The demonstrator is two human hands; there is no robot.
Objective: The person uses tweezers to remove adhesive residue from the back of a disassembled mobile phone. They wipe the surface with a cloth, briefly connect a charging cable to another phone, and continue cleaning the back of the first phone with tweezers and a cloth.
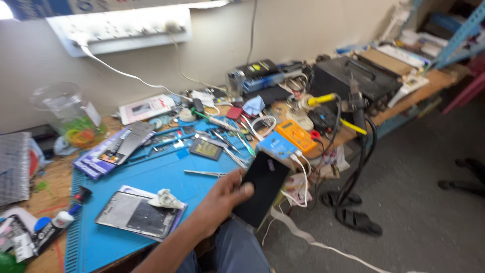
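Wooden workbench [50, 182] runs along a pale wall, cluttered end to end. Grey floor [419, 212] to the right, with a pair of dark sandals [353, 212] lying under the bench edge.

Blue work mat [151, 177] covers the near part of the bench. On it: a cracked phone screen panel [137, 215] lying flat, with a crumpled white wipe [164, 198] touching its upper corner; a small dark chip-like board [206, 149]; tweezers [204, 173] lying loose near the mat's right side.

White power strip [121, 28] fixed to the wall, white cable trailing down. Black bench unit [353, 78] at the far right of the bench. Clear plastic jar [70, 114] with coloured rubber bands at the left. Orange multimeter [295, 134] near the bench's front edge, with a small blue box [277, 146] just beside it.

One hand [222, 199] in view, reaching in from the bottom, arm across a denim-clad knee. Which hand it is cannot be told for sure; it reads as the left. It grips a black smartphone [262, 187], thumb over the dark face, fingers behind it. Phone is tilted, held over the mat's right edge, just in front of the blue box. Other hand out of view.
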